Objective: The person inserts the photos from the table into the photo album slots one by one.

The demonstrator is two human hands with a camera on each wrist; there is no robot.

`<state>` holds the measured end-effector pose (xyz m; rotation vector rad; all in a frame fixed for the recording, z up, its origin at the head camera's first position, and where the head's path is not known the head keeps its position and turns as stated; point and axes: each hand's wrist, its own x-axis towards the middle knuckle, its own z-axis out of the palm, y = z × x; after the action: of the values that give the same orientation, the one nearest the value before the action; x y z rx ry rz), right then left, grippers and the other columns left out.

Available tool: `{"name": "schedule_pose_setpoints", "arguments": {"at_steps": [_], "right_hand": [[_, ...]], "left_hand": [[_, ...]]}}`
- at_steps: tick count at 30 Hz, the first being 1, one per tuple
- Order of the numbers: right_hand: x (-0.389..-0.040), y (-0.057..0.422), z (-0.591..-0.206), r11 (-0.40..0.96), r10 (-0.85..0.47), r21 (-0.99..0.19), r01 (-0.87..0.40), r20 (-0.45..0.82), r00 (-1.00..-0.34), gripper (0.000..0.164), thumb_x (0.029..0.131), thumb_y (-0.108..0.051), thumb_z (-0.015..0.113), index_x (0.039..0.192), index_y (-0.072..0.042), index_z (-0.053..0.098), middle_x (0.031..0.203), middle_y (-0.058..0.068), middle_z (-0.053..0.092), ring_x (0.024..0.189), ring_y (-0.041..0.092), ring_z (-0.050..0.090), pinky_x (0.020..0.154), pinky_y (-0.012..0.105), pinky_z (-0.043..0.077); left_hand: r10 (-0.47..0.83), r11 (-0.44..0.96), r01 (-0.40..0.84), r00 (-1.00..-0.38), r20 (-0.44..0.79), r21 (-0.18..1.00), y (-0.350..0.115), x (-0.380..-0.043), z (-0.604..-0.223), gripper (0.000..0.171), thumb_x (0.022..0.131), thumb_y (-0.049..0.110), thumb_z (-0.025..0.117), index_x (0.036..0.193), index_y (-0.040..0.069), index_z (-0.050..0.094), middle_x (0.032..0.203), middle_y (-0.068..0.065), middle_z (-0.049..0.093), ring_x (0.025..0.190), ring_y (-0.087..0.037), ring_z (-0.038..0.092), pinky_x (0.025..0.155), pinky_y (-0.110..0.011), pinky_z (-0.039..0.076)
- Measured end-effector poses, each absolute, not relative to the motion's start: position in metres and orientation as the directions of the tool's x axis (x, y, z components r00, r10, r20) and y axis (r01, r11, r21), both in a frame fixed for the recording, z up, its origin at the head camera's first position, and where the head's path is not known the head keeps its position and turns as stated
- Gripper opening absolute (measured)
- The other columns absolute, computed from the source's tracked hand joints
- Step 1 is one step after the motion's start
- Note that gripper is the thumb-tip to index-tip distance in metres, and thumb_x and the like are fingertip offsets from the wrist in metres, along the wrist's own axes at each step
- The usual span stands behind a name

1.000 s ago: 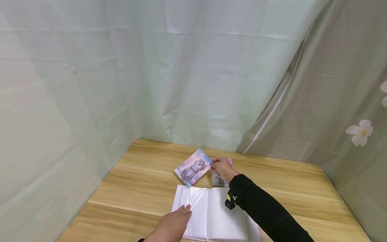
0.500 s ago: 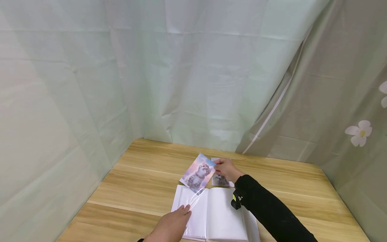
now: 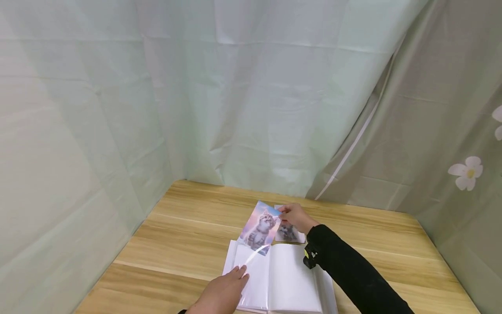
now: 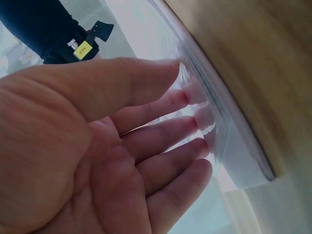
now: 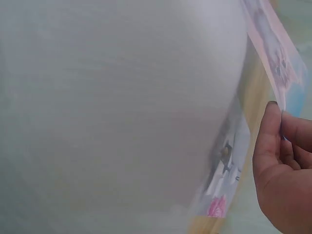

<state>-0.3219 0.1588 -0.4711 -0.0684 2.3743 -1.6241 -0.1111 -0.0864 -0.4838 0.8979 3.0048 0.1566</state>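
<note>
A white photo album [image 3: 295,279] lies spread on the wooden table, with a clear plastic pocket [image 3: 251,279] over its left page. My left hand [image 3: 222,290] rests its fingertips on that pocket; in the left wrist view its fingers [image 4: 170,141] are fairly straight against the glossy film. Between thumb and fingers, my right hand [image 3: 296,218] pinches the upper right corner of a kitten photo [image 3: 259,226] with a pink and blue background. The photo's lower edge overlaps the top of the left page, seemingly at the pocket's mouth. The right wrist view shows the pinch on the photo [image 5: 278,53].
Another photo [image 3: 288,234], grey with an animal on it, lies behind the album, partly under my right hand. Bare wooden table [image 3: 168,244] extends to both sides. Pale curtains [image 3: 251,109] hang behind and beside the table.
My right hand has brought the kitten photo right and nearer, turning it more upright, until its lower edge overlaps the left page. The left hand stays almost still.
</note>
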Motion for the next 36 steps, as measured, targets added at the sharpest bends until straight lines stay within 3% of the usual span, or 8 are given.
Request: {"name": "schedule_pose_setpoints", "arguments": {"at_steps": [9, 22, 29, 36], "right_hand": [[-0.332, 0.158, -0.461, 0.436, -0.226, -0.897, 0.069, -0.183, -0.957, 0.017, 0.092, 0.011, 0.063, 0.108, 0.011, 0.068, 0.084, 0.011, 0.06, 0.074, 0.026, 0.065, 0.075, 0.041, 0.06], [-0.332, 0.153, -0.458, 0.498, -0.305, -0.867, -0.01, -0.165, -0.938, 0.017, 0.091, 0.009, 0.065, 0.108, 0.011, 0.067, 0.093, 0.014, 0.064, 0.076, 0.02, 0.067, 0.077, 0.039, 0.06], [-0.327, 0.148, -0.456, 0.526, -0.354, -0.849, -0.049, -0.166, -0.92, 0.017, 0.09, 0.006, 0.067, 0.106, 0.009, 0.069, 0.092, 0.013, 0.067, 0.074, 0.017, 0.067, 0.073, 0.032, 0.06], [-0.323, 0.142, -0.457, 0.53, -0.385, -0.847, -0.039, -0.199, -0.901, 0.016, 0.09, 0.009, 0.066, 0.105, 0.009, 0.07, 0.087, 0.009, 0.067, 0.072, 0.017, 0.065, 0.073, 0.035, 0.06]], "left_hand": [[0.538, 0.835, 0.536, -0.843, 0.015, 0.122, -0.088, -0.11, -0.481, 0.039, 0.09, 0.019, 0.071, 0.127, 0.008, 0.068, 0.138, -0.01, 0.061, 0.128, -0.024, 0.057, 0.095, -0.039, 0.054], [0.545, 0.832, 0.543, -0.838, 0.015, 0.113, -0.087, -0.108, -0.481, 0.04, 0.09, 0.02, 0.072, 0.128, 0.009, 0.068, 0.139, -0.009, 0.061, 0.128, -0.023, 0.057, 0.096, -0.038, 0.054], [0.555, 0.824, 0.552, -0.832, 0.011, 0.129, -0.087, -0.11, -0.483, 0.039, 0.09, 0.017, 0.071, 0.128, 0.007, 0.067, 0.139, -0.011, 0.06, 0.128, -0.025, 0.057, 0.096, -0.038, 0.054], [0.547, 0.826, 0.538, -0.837, -0.008, 0.169, -0.087, -0.111, -0.483, 0.039, 0.092, 0.015, 0.069, 0.129, 0.005, 0.066, 0.139, -0.013, 0.059, 0.129, -0.027, 0.056, 0.098, -0.039, 0.052]]}}
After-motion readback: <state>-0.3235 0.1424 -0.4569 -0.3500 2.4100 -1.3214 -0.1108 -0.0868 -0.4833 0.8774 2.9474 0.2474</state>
